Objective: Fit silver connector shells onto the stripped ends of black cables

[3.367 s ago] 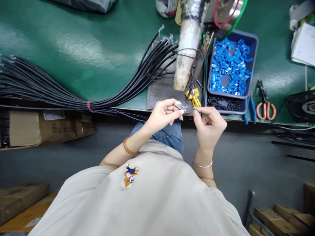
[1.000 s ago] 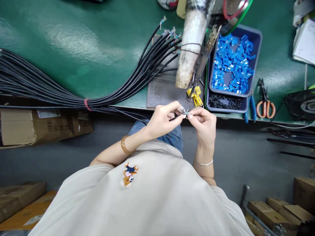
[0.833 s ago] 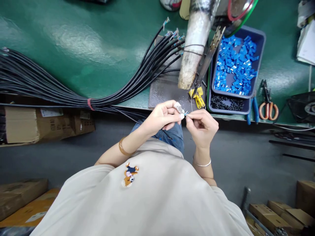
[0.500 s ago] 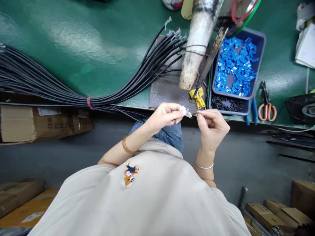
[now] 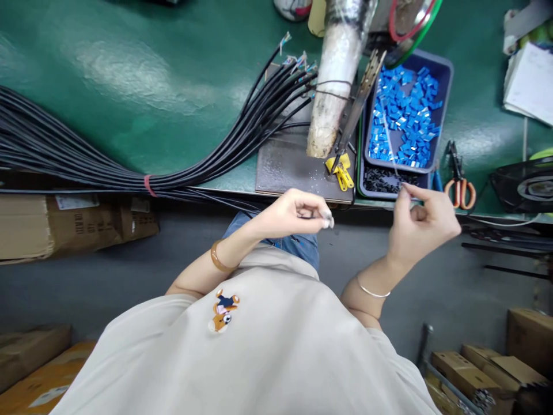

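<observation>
My left hand [image 5: 291, 214] is closed in front of the bench edge, gripping a black cable whose dark sheath shows between the curled fingers. A whitish, frayed-looking cable end [image 5: 328, 219] sticks out at its fingertips; the individual wires are blurred. Well to the right, my right hand [image 5: 425, 222] pinches thumb against forefinger just before the small bin. From that pinch a thin pale strand [image 5: 390, 138] rises across the bin of blue pieces [image 5: 444, 104]. A yellow wire stripper-like tool [image 5: 343, 172] lies on the dark mat [image 5: 283, 170] between the hands.
Bundled black cables [image 5: 181, 178], tied with a red band [image 5: 150, 185], run along the bench's left. A wrapped post [image 5: 330, 98] and a metal strip [image 5: 360, 104] overhang the mat. Small black parts [image 5: 380, 180] fill the lower bin. Orange-handled pliers [image 5: 460, 190] lie right.
My hands have drawn apart: the right hand has moved right, away from the cable end, with the thin strand. My left hand has turned slightly, still gripping the cable.
</observation>
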The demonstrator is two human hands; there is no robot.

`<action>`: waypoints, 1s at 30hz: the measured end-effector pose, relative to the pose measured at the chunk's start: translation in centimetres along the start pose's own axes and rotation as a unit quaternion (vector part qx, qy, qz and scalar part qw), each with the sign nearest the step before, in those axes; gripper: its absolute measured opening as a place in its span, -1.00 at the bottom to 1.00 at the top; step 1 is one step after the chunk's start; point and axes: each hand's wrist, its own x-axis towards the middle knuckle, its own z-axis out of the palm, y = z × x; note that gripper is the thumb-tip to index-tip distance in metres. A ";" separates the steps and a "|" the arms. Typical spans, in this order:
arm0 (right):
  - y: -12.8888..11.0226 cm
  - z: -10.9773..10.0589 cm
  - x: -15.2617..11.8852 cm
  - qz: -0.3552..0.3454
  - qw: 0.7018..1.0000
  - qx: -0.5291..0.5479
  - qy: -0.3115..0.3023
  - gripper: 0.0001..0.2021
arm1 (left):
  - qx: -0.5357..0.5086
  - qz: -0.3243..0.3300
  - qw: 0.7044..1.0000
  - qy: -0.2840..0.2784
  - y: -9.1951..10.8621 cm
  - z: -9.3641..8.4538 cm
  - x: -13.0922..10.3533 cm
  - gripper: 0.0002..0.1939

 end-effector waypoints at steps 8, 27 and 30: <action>4.1 1.7 3.7 0.024 0.977 -0.122 -0.172 -0.92 | 0.358 0.121 0.921 -0.097 0.7 1.9 -0.9 -0.84; 0.0 1.3 1.6 0.105 0.970 0.214 -0.057 -0.95 | -0.171 -0.042 0.956 0.235 -0.8 0.4 0.7 -0.82; -3.0 0.9 -0.5 0.104 0.952 0.257 -0.127 -0.94 | -0.150 -0.022 0.961 0.230 -0.7 0.6 0.8 -0.83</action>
